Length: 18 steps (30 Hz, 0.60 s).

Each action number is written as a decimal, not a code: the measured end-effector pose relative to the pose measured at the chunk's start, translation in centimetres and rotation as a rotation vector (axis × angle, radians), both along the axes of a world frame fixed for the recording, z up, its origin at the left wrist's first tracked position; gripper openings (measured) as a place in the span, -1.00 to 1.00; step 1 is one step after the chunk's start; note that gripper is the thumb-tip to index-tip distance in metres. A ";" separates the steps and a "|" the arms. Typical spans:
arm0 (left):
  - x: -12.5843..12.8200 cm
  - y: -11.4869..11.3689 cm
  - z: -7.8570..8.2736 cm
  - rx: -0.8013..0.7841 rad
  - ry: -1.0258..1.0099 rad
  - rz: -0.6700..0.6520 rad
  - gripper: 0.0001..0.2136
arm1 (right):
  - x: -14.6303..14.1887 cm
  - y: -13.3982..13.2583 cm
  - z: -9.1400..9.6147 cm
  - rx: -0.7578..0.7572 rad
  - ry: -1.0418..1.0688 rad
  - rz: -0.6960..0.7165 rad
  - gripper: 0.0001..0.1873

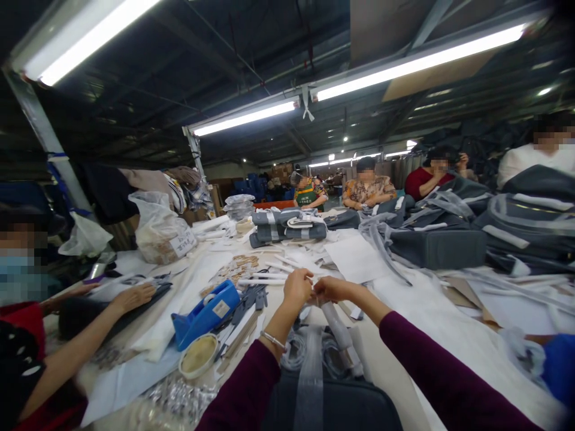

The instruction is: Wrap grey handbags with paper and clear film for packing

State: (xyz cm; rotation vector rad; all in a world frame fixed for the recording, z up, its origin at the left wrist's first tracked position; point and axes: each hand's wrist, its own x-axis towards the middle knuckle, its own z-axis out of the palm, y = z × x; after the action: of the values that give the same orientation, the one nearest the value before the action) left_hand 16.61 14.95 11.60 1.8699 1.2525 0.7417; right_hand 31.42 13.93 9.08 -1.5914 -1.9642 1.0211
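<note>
Both hands are close together over the cluttered table, just beyond a dark bag [354, 401] at the front. My left hand [297, 288], with a bracelet at the wrist, has its fingers curled in; what is in them is too small to make out. My right hand [333, 289] has its fingers closed at the upper end of a strap wrapped in translucent plastic [336, 326]. The strap runs down toward the bag. Coiled plastic-wrapped pieces [294, 350] lie on the bag, and a translucent band [309, 383] crosses its front.
A blue tape dispenser [206, 314], a round tub [198, 356] and dark strips [251, 302] lie to the left. Folded dark bundles [287, 227] are ahead; dark bags [435, 245] crowd the right. A co-worker's hand [135, 297] works at far left. Other people sit behind the table.
</note>
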 end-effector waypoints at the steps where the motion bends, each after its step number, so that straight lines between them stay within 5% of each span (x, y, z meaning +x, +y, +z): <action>1: 0.2 -0.2 0.3 0.064 0.032 -0.003 -0.71 | -0.1 0.0 -0.3 0.014 0.036 -0.024 -0.91; 7: -0.1 -0.6 0.6 0.329 0.135 0.002 -0.76 | -0.2 -1.0 -2.3 0.116 0.381 -0.137 -0.81; 11: -0.6 0.6 -0.8 0.271 0.135 -0.098 -0.97 | -0.1 -3.0 -3.1 0.125 0.572 -0.169 -0.78; 15: 0.4 1.4 -1.9 0.251 0.047 -0.199 -0.92 | 0.5 -4.5 -3.6 0.078 0.835 -0.124 -0.53; 18: 1.9 1.7 -2.1 0.199 -0.014 -0.302 -0.93 | 1.1 -4.7 -4.4 0.012 0.924 -0.231 -0.59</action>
State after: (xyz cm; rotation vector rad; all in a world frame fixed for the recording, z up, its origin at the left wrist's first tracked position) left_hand 18.51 16.70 9.45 2.1500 0.8843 0.7333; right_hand 32.49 9.25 4.67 -1.0024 -1.1247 1.3130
